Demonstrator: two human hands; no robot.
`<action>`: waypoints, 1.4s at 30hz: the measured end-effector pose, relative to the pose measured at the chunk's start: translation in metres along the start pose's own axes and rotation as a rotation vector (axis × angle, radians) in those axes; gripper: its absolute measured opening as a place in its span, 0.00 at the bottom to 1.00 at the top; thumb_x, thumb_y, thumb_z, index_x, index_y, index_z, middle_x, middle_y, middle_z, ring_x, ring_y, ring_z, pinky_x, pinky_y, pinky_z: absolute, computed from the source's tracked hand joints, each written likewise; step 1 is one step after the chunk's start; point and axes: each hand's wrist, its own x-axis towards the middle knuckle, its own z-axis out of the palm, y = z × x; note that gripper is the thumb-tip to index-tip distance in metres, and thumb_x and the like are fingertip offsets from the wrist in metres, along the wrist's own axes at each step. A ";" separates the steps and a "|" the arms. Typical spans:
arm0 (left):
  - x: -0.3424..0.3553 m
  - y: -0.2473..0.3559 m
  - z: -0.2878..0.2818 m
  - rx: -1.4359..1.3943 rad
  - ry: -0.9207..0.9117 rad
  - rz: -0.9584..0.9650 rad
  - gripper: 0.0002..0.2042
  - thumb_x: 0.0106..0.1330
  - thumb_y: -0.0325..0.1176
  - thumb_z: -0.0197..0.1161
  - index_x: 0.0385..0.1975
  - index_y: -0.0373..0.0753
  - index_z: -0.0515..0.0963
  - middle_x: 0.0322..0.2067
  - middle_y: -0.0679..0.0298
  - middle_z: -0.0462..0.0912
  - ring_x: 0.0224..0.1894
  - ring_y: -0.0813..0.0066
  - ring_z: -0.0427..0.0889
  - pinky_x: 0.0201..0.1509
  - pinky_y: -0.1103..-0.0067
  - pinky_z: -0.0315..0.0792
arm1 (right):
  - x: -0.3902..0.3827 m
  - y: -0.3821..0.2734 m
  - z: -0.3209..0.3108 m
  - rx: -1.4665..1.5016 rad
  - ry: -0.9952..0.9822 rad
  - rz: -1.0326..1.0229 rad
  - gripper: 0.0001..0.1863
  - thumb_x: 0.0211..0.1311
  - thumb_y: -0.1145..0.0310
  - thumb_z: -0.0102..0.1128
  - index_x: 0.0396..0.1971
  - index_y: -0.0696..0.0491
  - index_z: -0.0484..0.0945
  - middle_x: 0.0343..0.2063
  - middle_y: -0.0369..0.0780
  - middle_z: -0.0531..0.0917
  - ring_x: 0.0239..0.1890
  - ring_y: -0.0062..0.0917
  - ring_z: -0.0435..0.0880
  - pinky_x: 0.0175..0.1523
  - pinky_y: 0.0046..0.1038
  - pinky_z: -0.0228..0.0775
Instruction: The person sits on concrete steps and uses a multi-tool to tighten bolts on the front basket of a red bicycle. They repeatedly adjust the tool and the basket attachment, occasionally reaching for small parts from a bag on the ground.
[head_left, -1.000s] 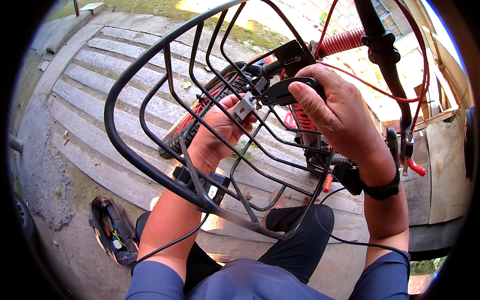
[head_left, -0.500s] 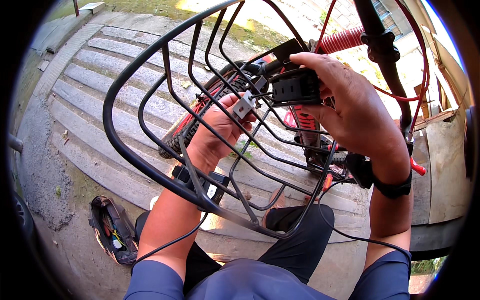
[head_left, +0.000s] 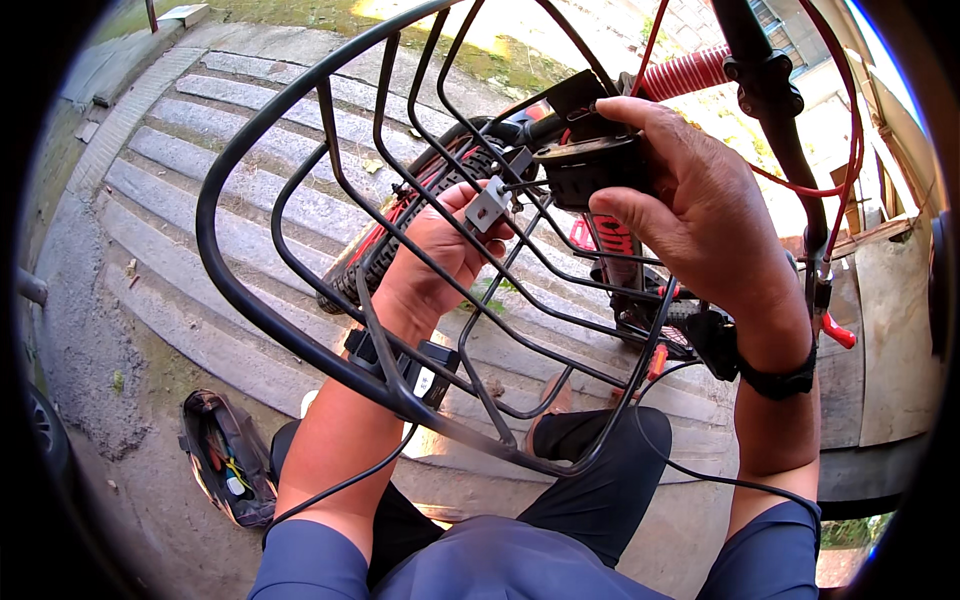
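A black wire bicycle basket [head_left: 222,262] stretches in front of me, tilted. My left hand [head_left: 440,245] reaches up beneath its bars, its fingers closed on a small silver metal bracket [head_left: 488,205] with a hole in it. Just right of that, at the basket's side, is a black plastic mount [head_left: 590,170]. Thumb and fingers of my right hand [head_left: 690,205] grip this mount from the right; part of it is hidden behind the hand. A thin black rod runs between bracket and mount.
Behind the basket is a red and black bicycle with a knobby tyre [head_left: 345,275] and a handlebar stem [head_left: 765,95] with red cables. An orange-handled tool [head_left: 656,362] shows beyond the basket's near edge. An open tool bag [head_left: 225,455] lies on the ribbed concrete ground.
The black mount has turned in my right hand, its slotted face now tipped downward, and my thumb has come up across its side. The basket has shifted slightly left. My left hand stays at the bracket.
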 end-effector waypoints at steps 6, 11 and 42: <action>0.000 0.001 0.000 -0.018 0.007 -0.005 0.06 0.70 0.33 0.52 0.39 0.41 0.74 0.29 0.63 0.81 0.28 0.73 0.82 0.29 0.80 0.76 | 0.009 -0.005 -0.004 -0.290 0.038 -0.324 0.23 0.49 0.79 0.67 0.48 0.54 0.76 0.36 0.42 0.82 0.37 0.31 0.83 0.41 0.27 0.75; 0.000 0.001 0.002 -0.008 0.011 0.007 0.06 0.70 0.33 0.52 0.40 0.41 0.74 0.28 0.64 0.81 0.27 0.72 0.82 0.29 0.80 0.76 | 0.016 -0.003 -0.011 -0.293 -0.088 -0.437 0.22 0.46 0.80 0.66 0.46 0.53 0.77 0.37 0.42 0.81 0.38 0.38 0.81 0.42 0.30 0.75; 0.005 0.000 -0.003 0.057 -0.045 0.059 0.06 0.69 0.33 0.54 0.40 0.41 0.74 0.27 0.60 0.82 0.27 0.71 0.83 0.30 0.78 0.77 | 0.014 0.010 -0.012 0.144 -0.118 -0.158 0.29 0.50 0.89 0.55 0.55 0.55 0.71 0.49 0.41 0.75 0.51 0.27 0.78 0.51 0.24 0.72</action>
